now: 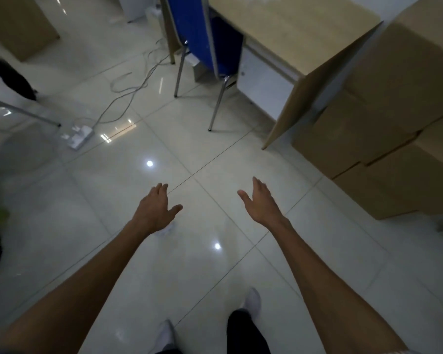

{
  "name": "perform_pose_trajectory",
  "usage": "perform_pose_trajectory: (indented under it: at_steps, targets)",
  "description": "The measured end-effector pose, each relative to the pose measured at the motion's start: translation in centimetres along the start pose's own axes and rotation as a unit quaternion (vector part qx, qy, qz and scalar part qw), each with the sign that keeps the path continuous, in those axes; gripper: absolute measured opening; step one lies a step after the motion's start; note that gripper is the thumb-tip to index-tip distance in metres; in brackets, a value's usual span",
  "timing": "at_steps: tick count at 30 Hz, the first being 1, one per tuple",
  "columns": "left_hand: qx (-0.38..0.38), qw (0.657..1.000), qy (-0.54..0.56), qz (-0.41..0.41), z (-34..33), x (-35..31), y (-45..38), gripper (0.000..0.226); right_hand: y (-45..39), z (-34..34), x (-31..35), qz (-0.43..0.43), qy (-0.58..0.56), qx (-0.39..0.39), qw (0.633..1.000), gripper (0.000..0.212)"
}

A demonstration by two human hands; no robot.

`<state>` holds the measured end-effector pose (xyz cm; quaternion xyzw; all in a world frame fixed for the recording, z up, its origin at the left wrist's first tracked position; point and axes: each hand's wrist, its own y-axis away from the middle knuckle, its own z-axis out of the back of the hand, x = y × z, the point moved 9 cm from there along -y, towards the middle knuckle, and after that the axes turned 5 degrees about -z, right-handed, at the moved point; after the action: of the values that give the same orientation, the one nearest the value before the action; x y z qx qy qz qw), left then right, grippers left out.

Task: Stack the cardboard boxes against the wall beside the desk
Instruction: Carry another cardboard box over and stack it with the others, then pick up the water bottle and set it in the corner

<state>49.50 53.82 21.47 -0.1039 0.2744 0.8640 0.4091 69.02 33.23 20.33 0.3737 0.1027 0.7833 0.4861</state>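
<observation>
A stack of brown cardboard boxes (389,129) stands at the right, beside the light wooden desk (294,34). Another cardboard box (18,24) sits on the floor at the far upper left. My left hand (156,210) and my right hand (261,203) are stretched out over the bare tiled floor, both with fingers apart and holding nothing. The right hand is well to the left of the stack and apart from it.
A blue chair (202,39) with metal legs stands at the desk. Grey cables (128,83) and a white power strip (81,135) lie on the floor at left. Another person's dark-clothed leg (8,75) is at the far left. My feet show at the bottom.
</observation>
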Motion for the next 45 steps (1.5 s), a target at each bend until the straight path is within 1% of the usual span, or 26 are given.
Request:
perform_pose_trajectory:
  at_steps: [4, 10, 16, 19, 24, 30, 32, 34, 35, 37, 40, 42, 43, 45]
  targets:
    - [-0.005, 0.998, 0.050, 0.030, -2.7, 9.6, 1.0, 0.079, -1.6, -9.2, 3.1, 0.010, 0.010, 0.017, 1.000, 0.075]
    - [-0.034, 0.995, 0.065, 0.071, -9.7, 23.0, 0.7, 0.081, -5.7, -23.3, 6.2, 0.051, 0.001, 0.049, 0.997, 0.076]
    - [-0.057, 0.988, 0.114, 0.092, -19.5, 32.3, -2.3, 0.085, -11.9, -36.0, 6.4, 0.086, -0.002, 0.086, 0.993, 0.082]
    - [-0.066, 0.985, 0.131, 0.085, -23.7, 35.5, -4.7, 0.091, -14.8, -41.1, 5.9, 0.108, -0.012, 0.096, 0.989, 0.089]
    - [-0.096, 0.982, 0.152, 0.057, -28.8, 39.0, -9.2, 0.103, -19.3, -47.0, 5.0, 0.141, -0.046, 0.094, 0.985, 0.102]
    - [-0.129, 0.972, 0.194, 0.033, -33.6, 41.4, -13.7, 0.117, -23.5, -52.1, 4.6, 0.189, -0.064, 0.075, 0.977, 0.108]
    - [-0.143, 0.967, 0.212, 0.018, -34.6, 41.8, -14.8, 0.113, -24.7, -53.3, 4.5, 0.205, -0.079, 0.060, 0.974, 0.101]
    - [-0.163, 0.952, 0.258, -0.014, -35.0, 41.2, -15.4, 0.095, -25.5, -54.1, 4.4, 0.218, -0.082, 0.055, 0.971, 0.092]
    - [-0.171, 0.946, 0.275, -0.031, -35.1, 40.8, -15.7, 0.090, -25.8, -54.3, 4.4, 0.224, -0.087, 0.051, 0.969, 0.089]
    - [-0.182, 0.934, 0.304, -0.048, -35.1, 40.4, -16.1, 0.089, -26.3, -54.6, 4.7, 0.231, -0.098, 0.046, 0.967, 0.086]
    - [-0.191, 0.921, 0.335, -0.048, -35.3, 40.5, -16.6, 0.092, -26.9, -54.8, 4.9, 0.236, -0.128, 0.050, 0.962, 0.088]
    - [-0.195, 0.922, 0.333, -0.045, -35.3, 40.6, -16.9, 0.091, -27.1, -54.6, 5.0, 0.235, -0.137, 0.047, 0.961, 0.084]
    - [-0.195, 0.923, 0.329, -0.045, -35.1, 40.5, -16.9, 0.091, -27.3, -54.4, 4.9, 0.235, -0.139, 0.046, 0.961, 0.087]
    - [-0.196, 0.925, 0.323, -0.044, -34.8, 40.2, -16.9, 0.090, -27.2, -54.0, 4.8, 0.231, -0.141, 0.049, 0.961, 0.099]
